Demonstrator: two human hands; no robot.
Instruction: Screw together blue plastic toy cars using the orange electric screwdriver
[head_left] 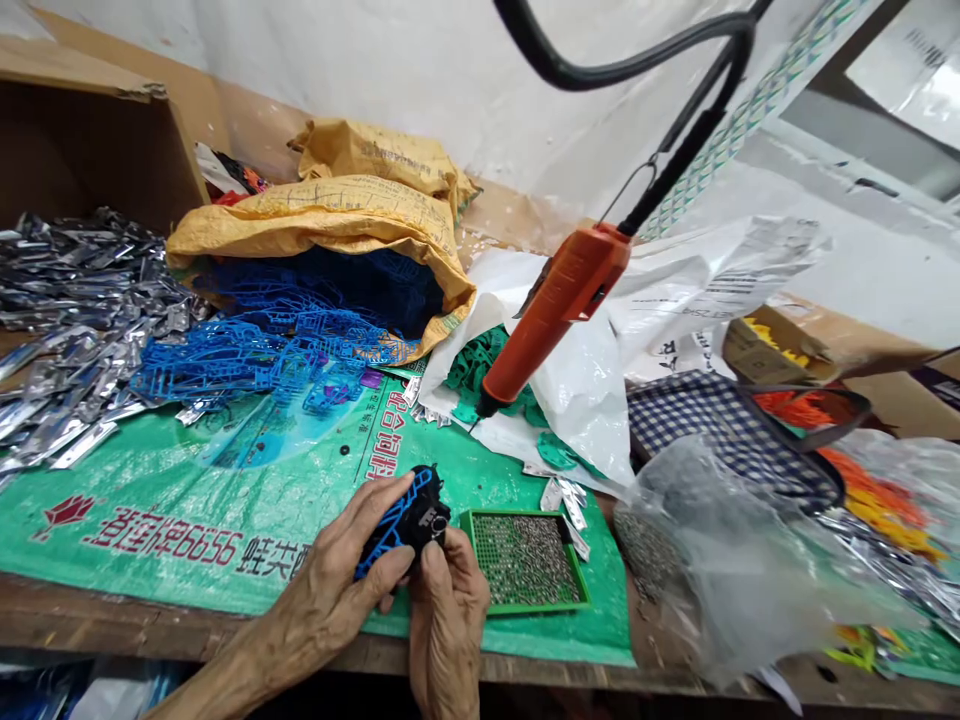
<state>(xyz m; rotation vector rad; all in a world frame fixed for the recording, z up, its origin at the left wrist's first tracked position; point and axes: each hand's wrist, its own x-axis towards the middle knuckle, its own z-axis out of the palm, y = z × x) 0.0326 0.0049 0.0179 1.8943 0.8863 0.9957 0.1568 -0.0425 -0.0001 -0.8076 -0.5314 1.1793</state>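
A black plastic part with blue lattice trim (420, 505) is held between my two hands near the front of the bench. Around its left side wrap the fingers and thumb of my left hand (341, 565). My right hand (448, 600) grips its lower right end, thumb on top by a small round ring-like detail. Just right of my hands lies a green tray (536, 607) full of small metal screws (525, 550). An orange electric screwdriver (559, 310) hangs above, its bit pointing down.
Blue lattice pieces (285, 350) spill from a yellow woven sack (322, 215). Shiny silver strips (82, 330) pile at left by a cardboard box (90, 85). A white bag (581, 400) holds green parts (480, 365). Clear plastic bag (735, 550) and checkered cloth (720, 425) lie right.
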